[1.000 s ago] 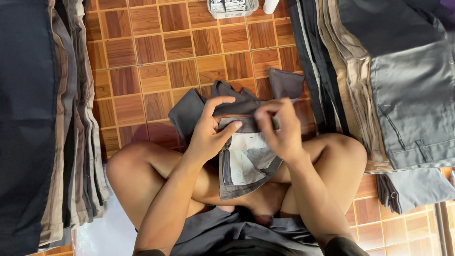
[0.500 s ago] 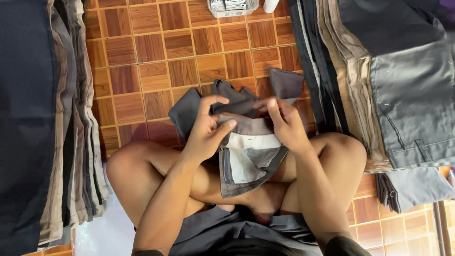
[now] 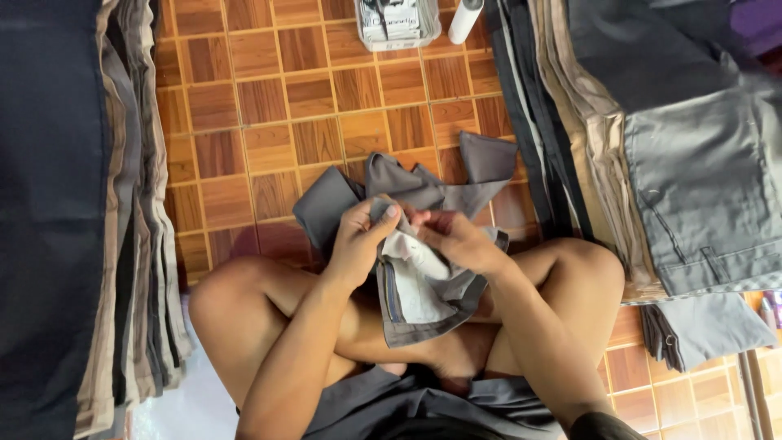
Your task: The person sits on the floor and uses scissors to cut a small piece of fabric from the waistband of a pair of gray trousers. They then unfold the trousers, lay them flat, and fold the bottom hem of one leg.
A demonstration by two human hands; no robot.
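Note:
I sit cross-legged on a tiled floor with a pair of grey trousers (image 3: 423, 191) bunched over my lap. My left hand (image 3: 358, 240) grips the waistband area, thumb on the fabric edge. My right hand (image 3: 456, 240) pinches the same part from the right, just beside the left hand. Between the hands the white pocket lining (image 3: 415, 281) and a zip (image 3: 389, 293) show, with the waist turned open toward me. The trouser legs trail away across the floor.
A tall stack of folded dark and beige trousers (image 3: 90, 220) stands at my left. Another stack of folded grey and beige trousers (image 3: 676, 155) fills the right. A small clear box (image 3: 397, 23) and a white roll (image 3: 466, 19) sit at the far edge of the brown tiled floor (image 3: 269, 122).
Both hands have drawn closer together on the waistband, and the right hand has slid left and down onto the pocket lining. The trousers have shifted slightly in my lap.

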